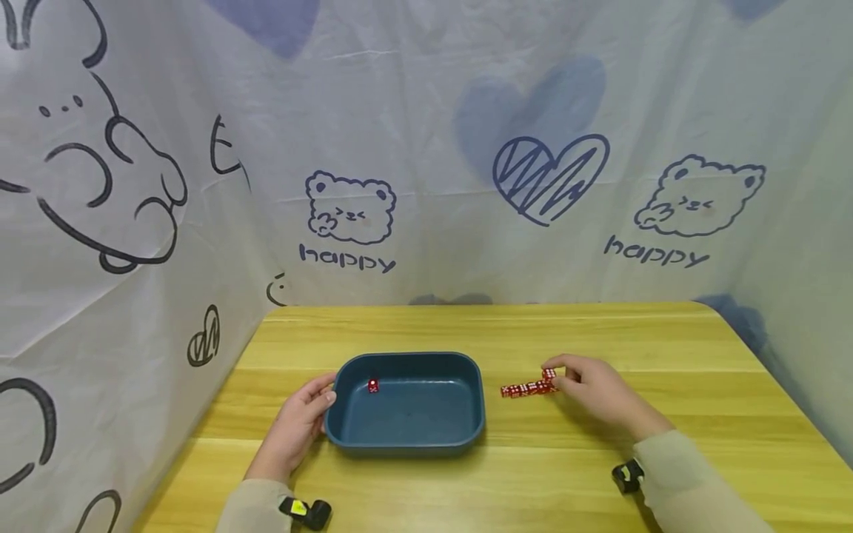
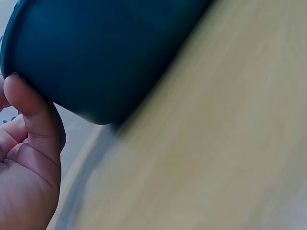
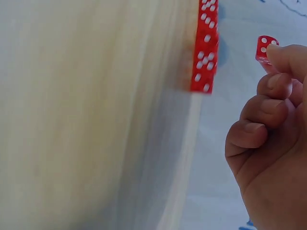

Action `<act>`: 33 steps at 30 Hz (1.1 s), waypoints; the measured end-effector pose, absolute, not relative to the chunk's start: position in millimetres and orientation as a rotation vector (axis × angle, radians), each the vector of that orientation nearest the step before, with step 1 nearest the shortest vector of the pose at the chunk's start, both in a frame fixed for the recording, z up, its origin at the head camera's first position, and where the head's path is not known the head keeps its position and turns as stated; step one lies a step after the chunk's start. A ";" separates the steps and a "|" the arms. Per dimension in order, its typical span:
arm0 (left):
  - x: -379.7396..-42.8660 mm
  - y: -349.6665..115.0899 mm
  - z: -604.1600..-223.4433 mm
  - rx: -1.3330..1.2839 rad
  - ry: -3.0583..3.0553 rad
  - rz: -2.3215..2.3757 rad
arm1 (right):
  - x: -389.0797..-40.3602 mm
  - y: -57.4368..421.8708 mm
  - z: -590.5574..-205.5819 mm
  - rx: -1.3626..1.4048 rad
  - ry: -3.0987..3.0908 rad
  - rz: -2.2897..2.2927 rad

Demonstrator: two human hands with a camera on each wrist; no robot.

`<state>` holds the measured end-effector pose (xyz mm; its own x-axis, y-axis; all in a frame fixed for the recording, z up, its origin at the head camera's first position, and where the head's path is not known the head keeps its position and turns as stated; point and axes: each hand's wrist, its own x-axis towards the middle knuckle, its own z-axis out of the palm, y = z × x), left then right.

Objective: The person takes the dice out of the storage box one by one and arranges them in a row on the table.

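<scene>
A dark blue rectangular plastic bin [image 1: 408, 414] stands on the table, with one red die [image 1: 373, 386] inside near its back left corner. My left hand [image 1: 303, 418] holds the bin at its left end, the thumb [image 2: 29, 105] against the wall just by the rim; its other fingers are partly hidden. To the right of the bin, several red dice with white dots form a row [image 1: 523, 389]. Over the right end of that row, my right hand [image 1: 593, 389] pinches a single red die [image 3: 262, 48] between thumb and forefinger, its other fingers curled in.
The wood-grain table [image 1: 426, 492] has rounded far corners. White cloth [image 1: 426, 155] with blue drawings hangs behind it and at both sides. A black strap device sits at each wrist.
</scene>
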<state>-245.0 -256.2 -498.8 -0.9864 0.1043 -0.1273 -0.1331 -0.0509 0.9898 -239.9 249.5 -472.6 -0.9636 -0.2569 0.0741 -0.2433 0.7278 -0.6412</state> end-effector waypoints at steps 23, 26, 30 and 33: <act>-245.5 -255.7 -499.4 -0.044 2.044 2.157 | -245.8 289.4 -484.9 -0.357 2.913 -0.906; -245.7 -255.7 -499.5 -0.043 2.039 2.158 | -247.4 289.9 -486.6 -0.367 2.911 -0.894; -246.2 -256.0 -500.0 -0.034 2.035 2.167 | -248.6 289.1 -486.7 -0.379 2.892 -0.896; -246.1 -256.3 -500.1 -0.028 2.036 2.172 | -249.4 287.5 -485.9 -0.387 2.872 -0.892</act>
<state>-246.1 -256.3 -500.1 -0.9864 0.1064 -0.1255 -0.1322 -0.0577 0.9895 -249.4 287.5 -485.9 -0.9615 -0.2733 -0.0285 -0.2091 0.7950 -0.5694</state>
